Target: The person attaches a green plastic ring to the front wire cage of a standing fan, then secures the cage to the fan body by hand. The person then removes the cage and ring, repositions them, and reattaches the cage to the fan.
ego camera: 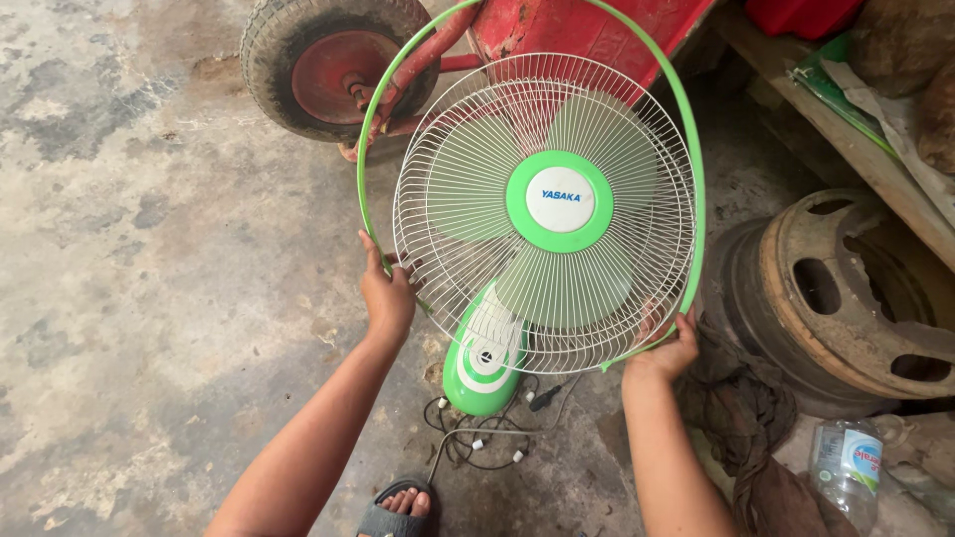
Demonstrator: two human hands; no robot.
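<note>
The left hand (386,294) has its grip closed on the left side of one thin green rim band (693,179), where it meets the white wire fan guard (448,214); the right hand (665,348) pinches the band's lower right stretch, its fingertips partly hidden behind the wires. The band loops loosely around the guard, its top cut off by the frame edge. One green-and-white fan (559,201) stands over the concrete floor (149,298), blades blurred behind the grille, its base (484,360) below with a tangled cord (477,443). Around it: one red wheelbarrow wheel (333,65), one rusty wheel rim (846,293), one plastic bottle (846,467), partly cut off, and one sandalled foot (398,507).
</note>
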